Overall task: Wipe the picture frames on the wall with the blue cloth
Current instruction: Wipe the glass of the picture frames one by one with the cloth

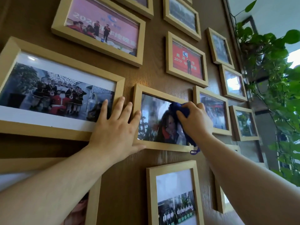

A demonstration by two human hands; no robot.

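Several pale wooden picture frames hang on a brown wood-grain wall [154,75]. My right hand [194,120] presses the bunched blue cloth [181,109] against the glass of the small middle frame [137,101], at its right side. A tail of the cloth hangs below the frame's lower right corner. My left hand [116,127] lies flat with fingers spread across the gap between that frame's left edge and the lower right corner of the large frame [65,65] to the left.
More frames surround the middle one: a red-photo frame [168,54] above right, a pink-photo frame [141,38] above left, a tall frame [150,192] below, several small ones at the right. A trailing green plant [272,65] hangs by the wall's right edge.
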